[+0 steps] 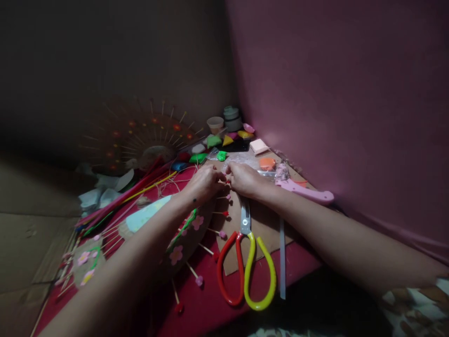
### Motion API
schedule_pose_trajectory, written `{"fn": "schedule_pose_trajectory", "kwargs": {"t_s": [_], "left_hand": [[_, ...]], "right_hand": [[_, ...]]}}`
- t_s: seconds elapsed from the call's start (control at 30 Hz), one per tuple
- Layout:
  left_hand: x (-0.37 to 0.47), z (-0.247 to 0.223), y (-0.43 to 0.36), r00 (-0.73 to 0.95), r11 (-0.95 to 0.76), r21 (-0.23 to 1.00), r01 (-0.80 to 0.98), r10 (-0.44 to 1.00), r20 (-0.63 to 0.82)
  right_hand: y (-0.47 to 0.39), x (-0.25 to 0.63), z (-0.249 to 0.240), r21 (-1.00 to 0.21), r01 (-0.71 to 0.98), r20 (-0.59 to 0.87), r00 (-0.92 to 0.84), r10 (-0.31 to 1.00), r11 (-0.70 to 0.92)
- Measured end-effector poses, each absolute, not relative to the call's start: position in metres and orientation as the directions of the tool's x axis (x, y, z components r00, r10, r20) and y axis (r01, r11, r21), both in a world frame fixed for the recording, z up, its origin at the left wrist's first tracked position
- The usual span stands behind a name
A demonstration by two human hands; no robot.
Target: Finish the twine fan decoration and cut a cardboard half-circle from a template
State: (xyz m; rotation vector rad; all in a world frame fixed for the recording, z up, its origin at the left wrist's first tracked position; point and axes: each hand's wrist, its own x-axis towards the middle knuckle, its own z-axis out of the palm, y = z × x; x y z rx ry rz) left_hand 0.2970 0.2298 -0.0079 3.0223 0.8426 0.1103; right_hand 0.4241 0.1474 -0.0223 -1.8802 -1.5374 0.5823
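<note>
Both curled, left hand [204, 182] and right hand [244, 179] flank a red piece [228, 182] — likely light, soft, best side-pinched; whether either grip holds it is unclear.

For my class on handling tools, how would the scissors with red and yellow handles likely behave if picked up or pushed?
The scissors would probably feel stiff, given their metal blades. Lifted by one handle, they may swing at the visible pivot. Pushed, they'd likely slide rather than roll, since both handles appear to lie flat.
</note>
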Motion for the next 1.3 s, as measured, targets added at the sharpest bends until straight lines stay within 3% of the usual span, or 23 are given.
{"fn": "schedule_pose_trajectory", "kwargs": {"t_s": [0.4,0.7,1.3], "left_hand": [[0.294,-0.015,0.235,0.864,-0.866,0.063,0.497,0.500,0.062],[0.290,-0.027,0.230,0.865,-0.882,0.010,0.472,0.465,0.189],[0.289,-0.024,0.215,0.850,-0.856,-0.071,0.511,0.493,0.185]], "right_hand": [[0.158,0.427,-0.038,-0.768,0.638,0.055,0.147,0.988,-0.052],[0.156,0.426,-0.036,-0.792,0.608,0.040,0.151,0.988,-0.060],[0.157,0.427,-0.037,-0.798,0.596,0.073,0.239,0.968,-0.087]]}}
